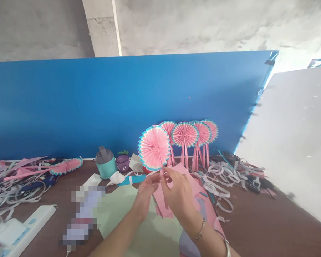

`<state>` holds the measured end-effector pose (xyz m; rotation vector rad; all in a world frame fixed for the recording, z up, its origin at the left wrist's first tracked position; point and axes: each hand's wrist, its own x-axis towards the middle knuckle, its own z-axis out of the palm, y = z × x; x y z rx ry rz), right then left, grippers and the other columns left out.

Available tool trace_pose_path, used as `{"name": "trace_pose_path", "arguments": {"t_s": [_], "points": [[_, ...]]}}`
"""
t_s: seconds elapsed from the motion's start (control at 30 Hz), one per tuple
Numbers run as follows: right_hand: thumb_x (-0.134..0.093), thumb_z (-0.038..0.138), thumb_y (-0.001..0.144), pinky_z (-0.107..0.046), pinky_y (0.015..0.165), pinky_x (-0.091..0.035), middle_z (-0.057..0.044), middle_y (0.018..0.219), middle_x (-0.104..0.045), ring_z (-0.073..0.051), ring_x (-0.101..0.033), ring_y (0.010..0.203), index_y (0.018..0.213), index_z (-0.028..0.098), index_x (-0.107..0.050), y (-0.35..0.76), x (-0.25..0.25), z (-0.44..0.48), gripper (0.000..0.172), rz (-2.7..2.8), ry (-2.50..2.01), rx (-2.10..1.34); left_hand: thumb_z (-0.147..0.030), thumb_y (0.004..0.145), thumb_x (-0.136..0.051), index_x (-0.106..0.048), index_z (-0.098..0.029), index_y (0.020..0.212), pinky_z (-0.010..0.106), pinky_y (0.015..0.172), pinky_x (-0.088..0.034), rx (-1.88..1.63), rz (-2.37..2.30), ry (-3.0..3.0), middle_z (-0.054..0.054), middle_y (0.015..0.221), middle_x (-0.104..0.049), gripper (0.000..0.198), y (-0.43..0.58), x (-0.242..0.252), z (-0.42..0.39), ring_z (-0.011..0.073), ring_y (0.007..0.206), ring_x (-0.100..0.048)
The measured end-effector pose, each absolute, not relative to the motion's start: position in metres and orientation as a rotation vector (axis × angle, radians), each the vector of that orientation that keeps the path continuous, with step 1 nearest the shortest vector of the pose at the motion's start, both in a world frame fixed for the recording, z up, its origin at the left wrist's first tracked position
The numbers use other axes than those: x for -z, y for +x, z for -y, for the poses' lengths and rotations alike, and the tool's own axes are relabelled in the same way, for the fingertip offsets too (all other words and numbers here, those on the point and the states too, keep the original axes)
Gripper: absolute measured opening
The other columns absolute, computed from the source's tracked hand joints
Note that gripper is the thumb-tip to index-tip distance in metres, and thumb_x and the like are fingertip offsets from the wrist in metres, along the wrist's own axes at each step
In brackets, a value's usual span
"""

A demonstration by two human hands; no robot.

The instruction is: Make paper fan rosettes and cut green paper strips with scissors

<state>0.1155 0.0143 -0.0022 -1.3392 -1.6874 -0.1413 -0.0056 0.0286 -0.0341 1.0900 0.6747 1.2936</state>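
Note:
I hold up a round pink pleated paper fan [154, 147] with a blue zigzag edge. My left hand [145, 194] and my right hand [178, 192] both pinch its pink handle strips just below the disc, fingers closed. A bracelet sits on my right wrist. Behind, several finished fans of the same kind [188, 137] lean upright against the blue board [96, 107]. Under my hands lie a pale green sheet [123, 210] and pink paper sheets [200, 203].
A teal lidded cup [106, 163] and a small purple pot [122, 162] stand at the back. Folded pink fans [61, 166] and paper scraps lie at left, curled white strips [219, 182] at right. A white power strip [24, 230] is at lower left. A white panel [296, 142] stands at right.

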Motion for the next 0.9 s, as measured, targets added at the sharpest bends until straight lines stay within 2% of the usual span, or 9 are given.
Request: {"name": "trace_pose_path", "arguments": {"t_s": [0.17, 0.33, 0.5, 0.67, 0.77, 0.9], "points": [[-0.044, 0.012, 0.084, -0.031, 0.068, -0.036, -0.007, 0.083, -0.071, -0.020, -0.064, 0.075, 0.100, 0.015, -0.064, 0.109, 0.011, -0.015, 0.025, 1.758, -1.310, 0.216, -0.033, 0.069, -0.071, -0.071, -0.018, 0.093, 0.032, 0.088, -0.040, -1.335, -0.821, 1.009, 0.007, 0.096, -0.070, 0.027, -0.002, 0.027, -0.025, 0.0239, 0.098, -0.058], [-0.042, 0.008, 0.083, -0.030, 0.064, -0.033, -0.005, 0.077, -0.067, -0.019, -0.059, 0.071, 0.098, 0.017, -0.060, 0.102, 0.019, -0.014, 0.025, 1.792, -1.258, 0.293, -0.038, 0.067, -0.071, -0.074, -0.017, 0.084, 0.031, 0.082, -0.042, -1.361, -0.991, 0.959, 0.005, 0.079, -0.072, 0.028, 0.001, 0.020, -0.019, 0.0227, 0.087, -0.060], [-0.038, 0.008, 0.084, -0.030, 0.062, -0.032, -0.005, 0.077, -0.061, -0.018, -0.052, 0.066, 0.099, 0.015, -0.055, 0.096, 0.027, -0.012, 0.024, 1.849, -1.202, 0.314, -0.040, 0.064, -0.071, -0.075, -0.018, 0.086, 0.030, 0.077, -0.044, -1.383, -1.116, 1.008, 0.004, 0.080, -0.071, 0.031, -0.001, 0.014, -0.014, 0.0217, 0.083, -0.060], [-0.036, 0.006, 0.084, -0.030, 0.061, -0.033, -0.005, 0.076, -0.061, -0.019, -0.052, 0.066, 0.100, 0.015, -0.052, 0.095, 0.027, -0.012, 0.025, 1.850, -1.179, 0.289, -0.042, 0.058, -0.072, -0.074, -0.016, 0.075, 0.027, 0.067, -0.046, -1.405, -1.246, 1.010, 0.003, 0.070, -0.068, 0.031, 0.000, 0.005, -0.012, 0.0213, 0.076, -0.060], [-0.034, 0.007, 0.085, -0.030, 0.063, -0.035, -0.007, 0.081, -0.063, -0.019, -0.056, 0.070, 0.106, 0.013, -0.050, 0.094, 0.028, -0.015, 0.027, 1.819, -1.174, 0.299, -0.042, 0.060, -0.071, -0.072, -0.015, 0.072, 0.025, 0.066, -0.045, -1.445, -1.295, 1.060, 0.003, 0.069, -0.068, 0.030, 0.002, 0.001, -0.017, 0.0199, 0.075, -0.060], [-0.033, 0.004, 0.082, -0.030, 0.065, -0.039, -0.011, 0.088, -0.066, -0.019, -0.060, 0.076, 0.125, 0.008, -0.038, 0.096, 0.032, -0.022, 0.043, 1.785, -1.222, 0.231, -0.043, 0.060, -0.072, -0.072, -0.014, 0.070, 0.023, 0.064, -0.043, -1.511, -1.308, 1.134, 0.002, 0.067, -0.067, 0.031, 0.003, -0.005, -0.030, 0.0170, 0.069, -0.058]]}}
